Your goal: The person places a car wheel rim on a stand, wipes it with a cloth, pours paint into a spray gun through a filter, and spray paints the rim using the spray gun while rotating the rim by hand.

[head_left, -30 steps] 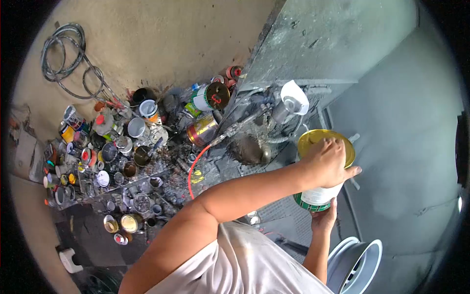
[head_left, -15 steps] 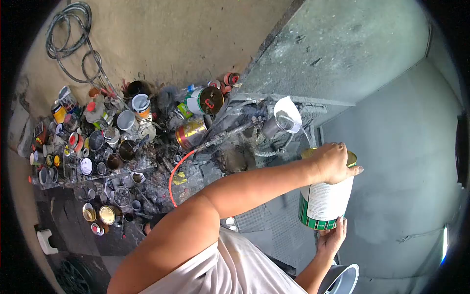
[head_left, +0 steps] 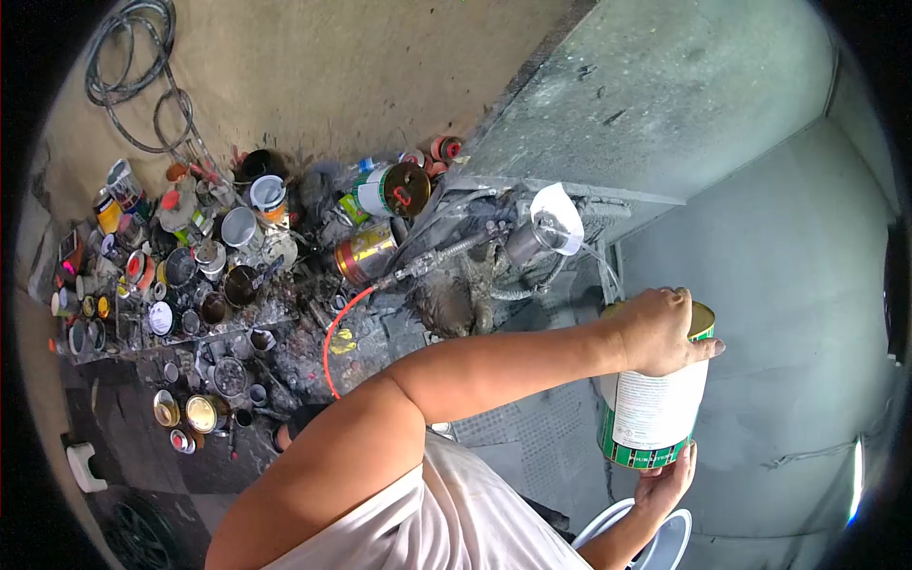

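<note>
My left hand (head_left: 662,332) grips the upper rim of a large paint can (head_left: 655,404) with a white label and green base band. Its thumb lies along the can's side. From below, my right hand (head_left: 667,480) holds the can's bottom edge. The can tilts with its mouth away from me, mostly hidden by my left hand. Beyond it stands a metal cup (head_left: 527,245) with a white paper cone (head_left: 558,218) in its top. Thin pale streaks show between cone and can; I cannot tell whether they are liquid.
A bench crowded with paint cans and cups (head_left: 242,228) lies to the left. A red hose (head_left: 328,351) curves beside it. Another green-and-white can (head_left: 394,190) and a gold-red can (head_left: 366,255) lie near the cup. A pale bucket (head_left: 673,541) is by my right forearm.
Both hands have moved the paint can a little to the right and toward me, farther from the paper cone. The pale stream seen earlier at the cone looks thinner now.
</note>
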`<state>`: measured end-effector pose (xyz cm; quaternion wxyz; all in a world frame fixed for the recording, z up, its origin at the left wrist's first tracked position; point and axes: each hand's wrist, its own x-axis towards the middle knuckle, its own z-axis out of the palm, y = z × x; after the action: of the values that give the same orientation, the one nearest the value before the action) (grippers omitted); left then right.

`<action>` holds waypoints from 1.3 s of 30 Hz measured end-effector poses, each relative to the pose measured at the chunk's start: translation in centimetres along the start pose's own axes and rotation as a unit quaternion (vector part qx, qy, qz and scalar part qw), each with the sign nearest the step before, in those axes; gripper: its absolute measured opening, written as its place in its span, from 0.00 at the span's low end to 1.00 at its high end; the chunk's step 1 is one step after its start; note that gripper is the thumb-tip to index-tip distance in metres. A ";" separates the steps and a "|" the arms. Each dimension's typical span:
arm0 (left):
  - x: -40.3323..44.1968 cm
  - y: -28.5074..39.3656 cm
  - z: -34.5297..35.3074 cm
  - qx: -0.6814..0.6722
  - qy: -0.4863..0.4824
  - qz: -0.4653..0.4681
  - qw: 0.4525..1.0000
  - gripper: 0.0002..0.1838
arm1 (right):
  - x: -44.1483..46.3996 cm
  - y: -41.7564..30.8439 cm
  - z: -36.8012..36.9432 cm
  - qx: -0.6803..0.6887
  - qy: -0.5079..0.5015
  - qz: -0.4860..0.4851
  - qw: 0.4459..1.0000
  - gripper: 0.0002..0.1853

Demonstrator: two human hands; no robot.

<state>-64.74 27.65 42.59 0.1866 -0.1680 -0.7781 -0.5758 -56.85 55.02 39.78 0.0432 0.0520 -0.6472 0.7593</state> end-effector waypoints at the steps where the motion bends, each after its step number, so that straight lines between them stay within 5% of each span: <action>1: -0.1 0.1 0.0 -0.003 0.009 0.004 1.000 0.40 | -0.2 -0.4 0.3 -0.007 0.013 -0.004 1.000 0.13; 20: -1.3 0.9 -1.1 -0.060 0.017 -0.019 0.998 0.42 | -2.7 -2.3 0.3 -0.021 -0.064 -0.040 0.997 0.11; 38: -2.3 0.8 -2.5 -0.016 0.002 -0.006 1.000 0.41 | -8.6 0.2 4.0 0.016 -0.031 0.014 0.999 0.12; 39: -2.5 0.8 -3.0 -0.017 -0.004 0.000 1.000 0.40 | -8.9 1.2 2.8 0.034 -0.103 0.012 0.994 0.12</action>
<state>-61.90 24.86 42.89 0.1804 -0.1734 -0.7687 -0.5886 -48.14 52.05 37.86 -0.0345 0.1241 -0.6226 0.7719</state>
